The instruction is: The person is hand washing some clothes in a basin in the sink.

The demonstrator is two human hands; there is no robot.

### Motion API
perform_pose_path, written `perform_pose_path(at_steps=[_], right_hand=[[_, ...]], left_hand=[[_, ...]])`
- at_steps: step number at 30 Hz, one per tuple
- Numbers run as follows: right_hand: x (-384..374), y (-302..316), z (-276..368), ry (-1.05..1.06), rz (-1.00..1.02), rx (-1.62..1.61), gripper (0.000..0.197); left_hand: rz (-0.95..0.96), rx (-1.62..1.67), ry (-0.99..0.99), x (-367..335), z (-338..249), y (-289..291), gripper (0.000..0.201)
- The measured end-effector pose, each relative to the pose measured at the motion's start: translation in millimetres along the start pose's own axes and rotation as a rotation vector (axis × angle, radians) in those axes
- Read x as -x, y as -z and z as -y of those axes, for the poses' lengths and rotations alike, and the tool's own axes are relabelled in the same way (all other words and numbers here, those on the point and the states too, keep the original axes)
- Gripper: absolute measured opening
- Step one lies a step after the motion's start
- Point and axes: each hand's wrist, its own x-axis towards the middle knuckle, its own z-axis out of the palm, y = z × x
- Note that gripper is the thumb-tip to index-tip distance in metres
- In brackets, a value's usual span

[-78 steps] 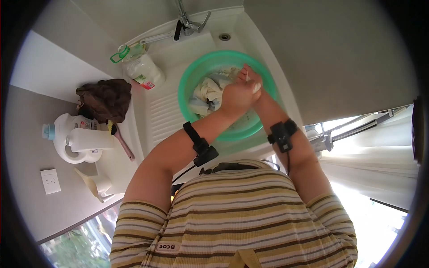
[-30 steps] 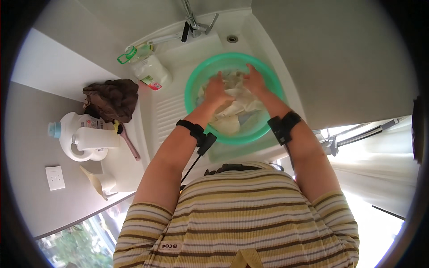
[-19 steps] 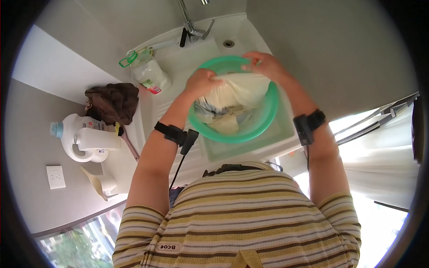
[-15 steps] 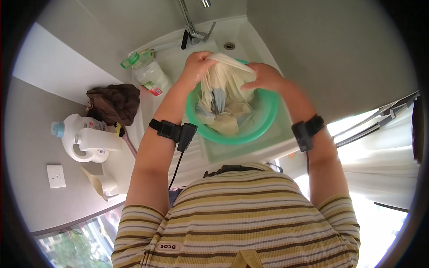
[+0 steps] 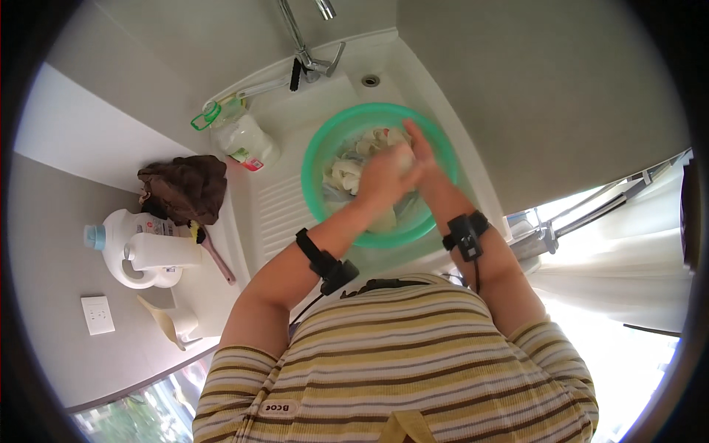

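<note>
Cream cloth (image 5: 345,176) lies bunched inside a green plastic basin (image 5: 313,184), set in a white laundry sink (image 5: 417,83) beside its ribbed washboard (image 5: 279,215). The left hand (image 5: 385,179), blurred, curls closed on a fold against the right hand (image 5: 423,161), whose grip cannot be told.

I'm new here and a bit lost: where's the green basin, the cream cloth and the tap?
Green basin (image 5: 313,174): head view, on the left side of its rim.
Cream cloth (image 5: 344,176): head view, on a bunched fold left of the hands.
Tap (image 5: 317,68): head view, on its metal base.
</note>
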Motion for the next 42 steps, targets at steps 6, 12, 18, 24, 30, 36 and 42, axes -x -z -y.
perform_pose_path(at_steps=[6, 12, 18, 24, 30, 36, 42], right_hand=[[-73.3, 102.0, -35.3, 0.69, 0.077, 0.92, 0.039], [-7.1, 39.2, -19.1, 0.186, 0.023, 0.632, 0.037], [-17.5, 24.1, -26.2, 0.354, -0.239, 0.891, 0.032], [-14.5, 20.7, -24.7, 0.428, -0.183, 1.007, 0.034], [19.7, -31.5, 44.0, 0.521, -0.255, 1.238, 0.038], [-14.4, 31.7, 22.7, 0.49, -0.174, 2.153, 0.065], [-28.1, 73.8, -21.7, 0.084, -0.181, 2.476, 0.074]], left_hand=[[-0.03, -0.381, 0.116, -27.0, 32.8, -37.6, 0.031], [-0.088, -0.147, -0.196, -3.9, -19.2, -20.3, 0.033], [-0.201, -0.252, 0.001, -19.7, 32.2, -32.9, 0.027], [-0.136, -0.191, -0.197, -7.3, -7.5, -17.6, 0.025], [-0.176, -0.391, -0.157, -50.5, 55.1, 54.6, 0.017], [0.351, -0.638, -0.004, -26.5, 85.9, 49.5, 0.042], [0.702, -0.703, 0.095, 1.7, 86.1, 5.1, 0.071]])
